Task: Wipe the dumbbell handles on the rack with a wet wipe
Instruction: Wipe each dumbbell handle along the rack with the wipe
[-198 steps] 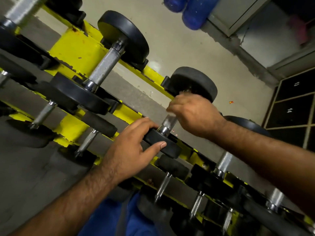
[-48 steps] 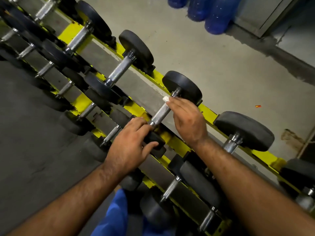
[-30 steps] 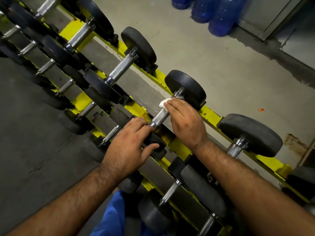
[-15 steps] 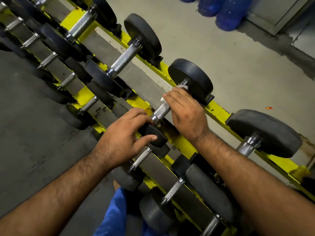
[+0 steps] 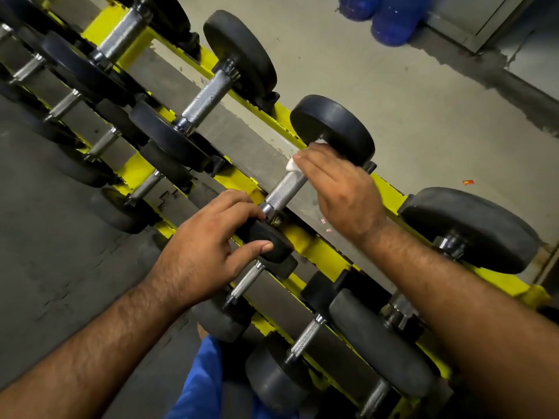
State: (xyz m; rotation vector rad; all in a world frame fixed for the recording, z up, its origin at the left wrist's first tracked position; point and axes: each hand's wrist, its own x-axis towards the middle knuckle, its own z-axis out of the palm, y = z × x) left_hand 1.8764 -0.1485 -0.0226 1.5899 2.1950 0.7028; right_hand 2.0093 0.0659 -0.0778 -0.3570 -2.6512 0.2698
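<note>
**A:** What does the head view show of the hands?

**B:** The right hand lies over the far end of a knurled silver dumbbell handle, fingers curled around it, pressing a small white wet wipe against the metal. Only scraps of the wipe show past the fingertips, beside the black round rubber weight head.

**A:** And the left hand?

**B:** The left hand grips the near black weight head of the same dumbbell, fingers bent over its top and thumb pressed against its side.

**A:** Where does the dumbbell sit?

**B:** On the upper tier of a yellow and grey metal rack, between neighbouring black dumbbells with silver handles. Smaller dumbbells fill the lower tier. Beyond the rack is a grey concrete floor, with blue plastic bottles at the top edge.
</note>
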